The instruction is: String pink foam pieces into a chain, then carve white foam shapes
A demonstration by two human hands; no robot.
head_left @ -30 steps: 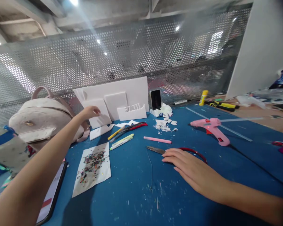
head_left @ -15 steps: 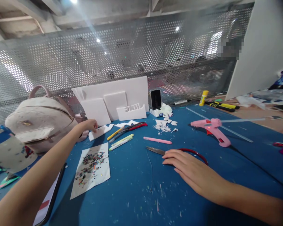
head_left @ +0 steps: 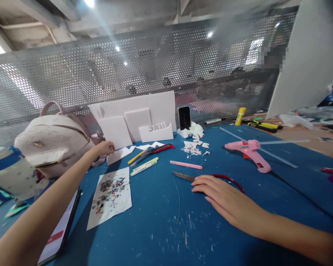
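Note:
My left hand [head_left: 104, 147] reaches far across the blue table [head_left: 155, 225], its fingers curled and pinched on the near end of a flat white foam piece [head_left: 120, 153] lying in front of the pink backpack [head_left: 52, 138]. My right hand [head_left: 224, 199] lies flat with fingers stretched out on the table, covering part of the red-handled scissors [head_left: 183, 176], whose blade points left. White foam boards [head_left: 144, 114] lean upright against the mesh screen behind the foam piece.
Pens and markers [head_left: 148, 153], a pink marker [head_left: 185, 164], foam scraps [head_left: 192, 147], a pink glue gun [head_left: 251, 151], a propped phone [head_left: 184, 117], a glue stick [head_left: 240, 115] and a paper with colourful bits [head_left: 111, 194] lie about. A tablet [head_left: 59, 232] sits at the left edge.
My left hand came down from the upright foam square to the flat foam piece on the table. My right hand stayed on the scissors.

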